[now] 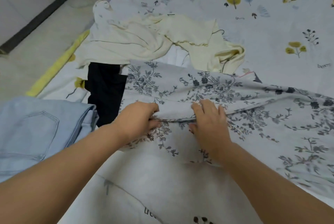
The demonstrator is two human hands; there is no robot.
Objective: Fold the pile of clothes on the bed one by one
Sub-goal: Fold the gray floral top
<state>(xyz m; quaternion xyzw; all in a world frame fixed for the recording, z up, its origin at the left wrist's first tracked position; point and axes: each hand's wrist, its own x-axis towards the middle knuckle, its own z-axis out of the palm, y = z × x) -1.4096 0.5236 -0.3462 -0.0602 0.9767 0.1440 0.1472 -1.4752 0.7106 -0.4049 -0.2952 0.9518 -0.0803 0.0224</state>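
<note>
A grey floral garment [207, 86] lies spread across the bed in front of me, running off to the right. My left hand [139, 119] pinches a folded edge of it near its left end. My right hand [207, 120] grips the same fold just to the right, fingers on top and thumb under the cloth. Behind it sits the pile: a cream top [144, 37] lies crumpled, with a white piece [177, 55] under it and a black garment [106, 90] at its left.
Folded light-blue jeans [36, 133] lie at the left, near the bed's edge. The bed sheet [262, 7], printed with leaves and mushrooms, stretches back and right. A tiled floor [39, 34] and a wall lie beyond the yellow bed edge at the left.
</note>
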